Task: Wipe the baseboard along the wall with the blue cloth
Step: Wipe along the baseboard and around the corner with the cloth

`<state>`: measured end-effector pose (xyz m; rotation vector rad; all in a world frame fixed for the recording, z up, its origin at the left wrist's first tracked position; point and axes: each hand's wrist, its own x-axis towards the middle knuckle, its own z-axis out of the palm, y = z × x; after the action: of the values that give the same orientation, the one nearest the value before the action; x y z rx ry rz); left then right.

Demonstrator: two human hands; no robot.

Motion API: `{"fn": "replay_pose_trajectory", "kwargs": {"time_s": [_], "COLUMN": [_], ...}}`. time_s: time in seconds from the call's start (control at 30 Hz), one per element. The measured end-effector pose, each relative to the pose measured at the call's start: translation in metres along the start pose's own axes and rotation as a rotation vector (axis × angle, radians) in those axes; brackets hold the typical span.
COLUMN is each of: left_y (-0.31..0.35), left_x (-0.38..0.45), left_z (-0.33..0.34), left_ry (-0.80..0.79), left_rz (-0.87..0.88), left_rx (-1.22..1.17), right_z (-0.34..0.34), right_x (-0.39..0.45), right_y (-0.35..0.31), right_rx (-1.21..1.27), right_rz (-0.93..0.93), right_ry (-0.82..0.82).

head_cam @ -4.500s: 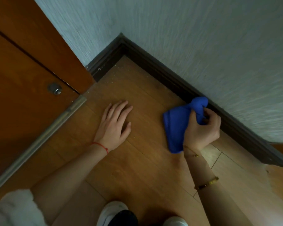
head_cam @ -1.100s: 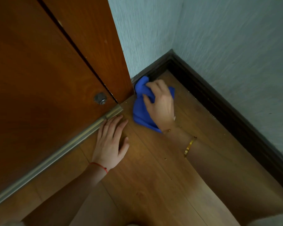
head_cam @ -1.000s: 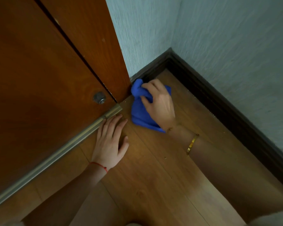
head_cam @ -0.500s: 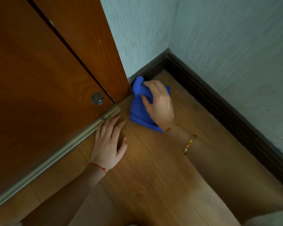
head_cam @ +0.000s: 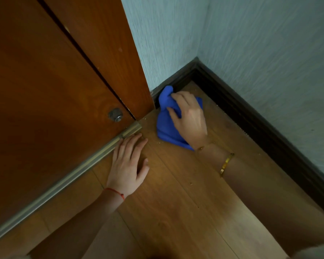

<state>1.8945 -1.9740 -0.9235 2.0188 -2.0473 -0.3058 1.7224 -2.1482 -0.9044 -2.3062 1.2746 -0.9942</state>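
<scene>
The blue cloth is bunched against the short stretch of dark baseboard beside the wooden door frame. My right hand grips the cloth, fingers curled into its folds, and pushes its top end onto the baseboard. The rest of the cloth trails on the wooden floor under my palm. My left hand lies flat on the floor with straight fingers, fingertips near the metal threshold strip. A longer run of the baseboard goes along the right wall.
A brown wooden door with a round metal fitting fills the left side. Pale textured walls meet in the corner. Small crumbs lie on the floor near the baseboard.
Over the last second the cloth stayed at the short baseboard by the door frame, its top end shifting slightly. Earlier, my right hand moved it here from the right wall's baseboard. My left hand stayed planted.
</scene>
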Motion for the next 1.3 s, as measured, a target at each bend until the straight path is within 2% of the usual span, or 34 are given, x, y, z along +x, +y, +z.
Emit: {"fn": "replay_pose_trajectory", "kwargs": {"time_s": [0.07,0.23,0.33,0.43,0.5,0.7,0.77,0.87,0.93,1.07,1.13,1.2,1.3], "left_y": [0.000,0.001,0.002,0.002,0.001,0.001,0.001,0.001,0.001,0.001,0.002,0.002,0.002], "left_x": [0.000,0.000,0.000,0.001,0.000,0.000,0.000,-0.001,-0.001,0.000,0.000,0.001,0.001], "left_z": [0.000,-0.002,-0.002,-0.001,-0.001,-0.001,0.000,0.000,0.000,-0.001,-0.002,-0.001,-0.002], "left_ry": [-0.001,0.000,0.006,0.001,0.003,0.002,0.000,0.008,0.011,0.003,0.007,0.016,0.027], "left_rz": [0.001,0.001,0.003,-0.003,0.001,-0.004,-0.005,-0.005,-0.002,-0.007,-0.002,0.002,0.009], "left_rx": [-0.005,0.001,-0.008,-0.005,-0.006,0.000,-0.001,0.007,0.004,0.008,0.008,0.008,0.005], "right_z": [-0.007,-0.010,-0.004,-0.003,-0.005,-0.004,0.001,0.007,0.004,-0.008,-0.010,-0.004,0.002], "right_x": [0.007,0.031,0.019,0.002,0.003,0.021,0.013,-0.006,-0.005,0.018,0.030,0.031,0.013], "right_y": [0.010,0.014,-0.002,-0.006,0.000,0.013,-0.002,-0.017,-0.013,0.010,0.015,0.009,-0.004], "right_rx": [-0.003,0.028,0.082,0.113,0.110,0.084,0.076,0.084,0.080,0.105,0.109,0.101,0.103], "right_rz": [0.009,0.316,0.241,0.030,-0.025,0.270,0.218,-0.003,-0.030,0.310,0.424,0.396,0.210], "right_ry": [-0.002,0.179,0.143,-0.021,-0.081,0.163,0.135,-0.028,-0.074,0.138,0.198,0.191,0.096]}}
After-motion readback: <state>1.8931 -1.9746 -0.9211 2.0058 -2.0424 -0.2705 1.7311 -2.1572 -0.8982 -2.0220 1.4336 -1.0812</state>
